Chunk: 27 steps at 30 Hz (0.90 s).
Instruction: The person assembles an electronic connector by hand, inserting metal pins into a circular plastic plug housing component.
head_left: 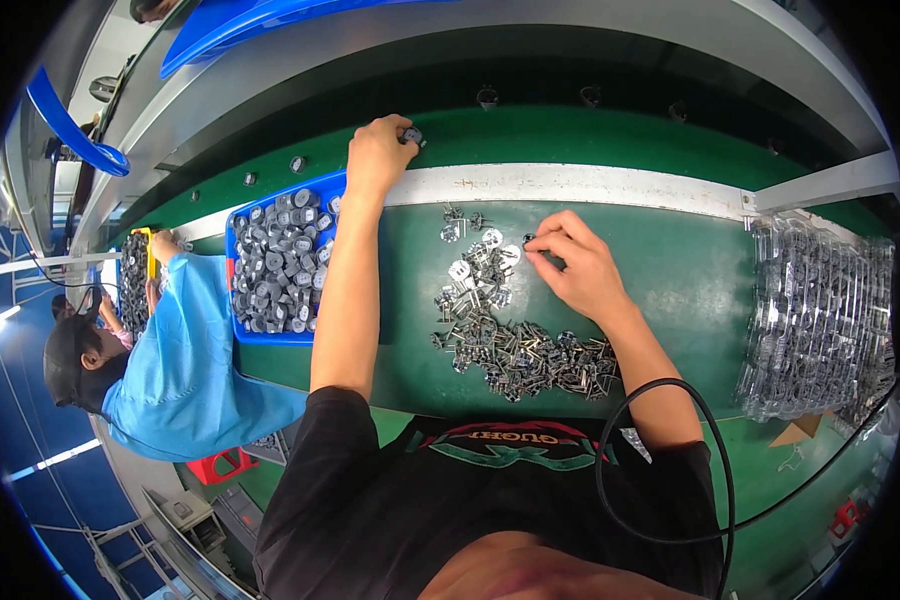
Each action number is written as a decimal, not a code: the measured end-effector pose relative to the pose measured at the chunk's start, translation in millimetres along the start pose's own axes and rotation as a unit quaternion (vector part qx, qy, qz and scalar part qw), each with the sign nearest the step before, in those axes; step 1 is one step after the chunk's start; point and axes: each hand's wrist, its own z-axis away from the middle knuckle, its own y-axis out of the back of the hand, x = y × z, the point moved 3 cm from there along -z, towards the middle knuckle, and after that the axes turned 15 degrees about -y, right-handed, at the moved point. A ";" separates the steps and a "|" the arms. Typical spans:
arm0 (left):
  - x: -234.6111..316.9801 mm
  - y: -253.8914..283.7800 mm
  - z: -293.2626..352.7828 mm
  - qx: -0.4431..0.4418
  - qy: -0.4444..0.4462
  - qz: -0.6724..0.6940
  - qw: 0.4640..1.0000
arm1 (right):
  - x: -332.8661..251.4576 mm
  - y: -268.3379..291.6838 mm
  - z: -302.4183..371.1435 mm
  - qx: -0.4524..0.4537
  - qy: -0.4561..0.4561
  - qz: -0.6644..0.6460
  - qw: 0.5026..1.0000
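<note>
My left hand (378,155) reaches past a white rail, its fingers closed on a small dark grey cap-like part (411,136) at the green belt. Over the green worktop, my right hand (576,262) pinches a tiny dark piece (530,240) between thumb and fingertips; its exact kind is too small to make out. Just left of that hand lie loose metal parts with round plates (459,271). A larger heap of metal pieces with thin pins (530,358) spreads nearer to me. Beside my left forearm stands a blue bin (232,300) full of grey caps (282,262).
The white rail (590,180) divides worktop from belt (530,135), where several small parts sit spaced apart. Stacked clear plastic trays (810,315) stand at right. A black cable (735,480) loops by my right arm. At left, a person in blue (185,350) works by a yellow bin (152,255).
</note>
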 end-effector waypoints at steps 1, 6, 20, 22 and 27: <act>2.0 -3.5 2.3 0.001 0.001 0.001 1.000 | 0.4 2.1 0.5 0.004 -0.022 -0.030 0.999; 53.3 -3.1 13.7 0.042 -0.037 0.115 0.992 | 17.7 17.7 5.6 -0.022 -0.159 -0.114 0.981; 135.2 -26.4 101.0 -0.006 0.077 0.689 0.721 | -1.1 37.3 4.6 -0.074 -0.265 -0.382 0.882; 134.6 -27.5 109.1 -0.012 0.071 0.708 0.703 | 1.5 37.5 5.0 -0.067 -0.265 -0.379 0.884; 132.8 -28.7 115.1 -0.031 0.085 0.723 0.685 | -1.3 36.7 6.6 -0.046 -0.243 -0.332 0.910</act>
